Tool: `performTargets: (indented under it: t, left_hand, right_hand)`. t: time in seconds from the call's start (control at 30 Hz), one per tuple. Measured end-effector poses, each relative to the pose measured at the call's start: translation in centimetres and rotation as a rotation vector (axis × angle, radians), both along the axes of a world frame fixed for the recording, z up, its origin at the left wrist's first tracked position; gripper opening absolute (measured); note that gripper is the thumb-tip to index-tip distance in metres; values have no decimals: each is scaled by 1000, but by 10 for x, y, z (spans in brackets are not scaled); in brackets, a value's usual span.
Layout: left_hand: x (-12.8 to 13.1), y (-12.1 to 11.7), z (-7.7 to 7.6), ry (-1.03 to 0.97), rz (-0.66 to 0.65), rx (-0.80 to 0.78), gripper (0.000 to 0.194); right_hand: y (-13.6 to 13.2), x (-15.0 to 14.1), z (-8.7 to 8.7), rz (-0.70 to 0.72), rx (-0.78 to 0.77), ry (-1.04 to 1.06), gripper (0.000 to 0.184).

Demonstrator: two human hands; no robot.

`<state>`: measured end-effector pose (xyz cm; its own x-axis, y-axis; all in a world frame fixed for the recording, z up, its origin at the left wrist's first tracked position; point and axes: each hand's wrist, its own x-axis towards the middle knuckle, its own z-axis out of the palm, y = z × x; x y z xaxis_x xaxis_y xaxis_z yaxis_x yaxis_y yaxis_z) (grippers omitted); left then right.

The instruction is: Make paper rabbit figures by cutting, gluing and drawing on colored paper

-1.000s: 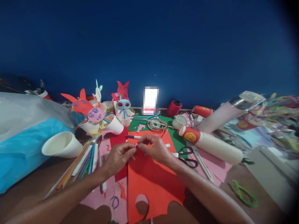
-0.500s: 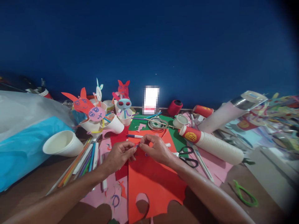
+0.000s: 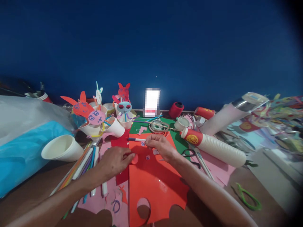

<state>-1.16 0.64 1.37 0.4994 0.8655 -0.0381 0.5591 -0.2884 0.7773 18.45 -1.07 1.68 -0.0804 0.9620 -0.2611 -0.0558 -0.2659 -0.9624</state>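
Note:
My left hand point(image 3: 115, 162) is closed, with thumb and forefinger at the edge of a small round red paper piece point(image 3: 134, 159) just above the orange-red sheet point(image 3: 156, 186). My right hand point(image 3: 162, 146) pinches a tiny paper cutout with a drawn eye point(image 3: 142, 143). A similar eye cutout point(image 3: 148, 157) lies on the sheet between the hands. Behind the fingers rests a white and dark blue pen point(image 3: 136, 139). Black-handled scissors point(image 3: 188, 153) lie partly hidden beyond my right wrist.
Paper cups with animal-face puppets point(image 3: 96, 117) stand back left, near a lying white cup point(image 3: 62, 147). Markers point(image 3: 82, 162) lie left. At right are a cup stack point(image 3: 213, 146), a box cutter point(image 3: 204, 164) and a green pipe cleaner point(image 3: 249, 198). A blue wall point(image 3: 151, 47) rises behind.
My hands have parted from their close pinch: the left has moved down and left, the right slightly away to the right. The red round piece now shows at the left fingertips.

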Motion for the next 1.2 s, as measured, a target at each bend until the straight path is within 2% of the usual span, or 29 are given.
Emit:
performTargets:
  t: [0.07, 0.13, 0.2, 0.3, 0.37, 0.43, 0.87, 0.97, 1.13, 1.2]
  left_hand:
    - [0, -2, 5, -54, 28, 101, 16]
    - [4, -4, 9, -192, 55, 90, 17]
    - [8, -7, 9, -329, 101, -102, 20]
    - [12, -9, 4, -487, 176, -493, 25]
    - [14, -9, -1, -571, 198, -629, 23]
    - [14, -9, -3, -624, 200, -691, 21]
    - [14, -11, -6, -617, 259, -777, 16]
    - [14, -10, -5, -652, 269, -784, 14]
    - [14, -6, -4, -712, 305, -783, 13]
    - [13, -5, -5, -727, 310, -787, 13]
  right_hand:
    - [-1, -2, 1, 0, 3, 16, 13]
    - [-2, -4, 1, 4, 16, 29, 14]
    - [-4, -7, 1, 19, 19, 50, 15]
    - [-7, -11, 0, 41, 9, 80, 14]
    - [-9, -13, 0, 56, 24, 83, 13]
    - [-10, -14, 0, 70, 45, 79, 13]
    - [-11, -20, -9, 101, 60, 28, 18]
    - [-9, -14, -2, 100, 80, 33, 19]
    - [6, 15, 19, 0, 315, -75, 12]
    - [14, 28, 25, -54, 349, -104, 11]
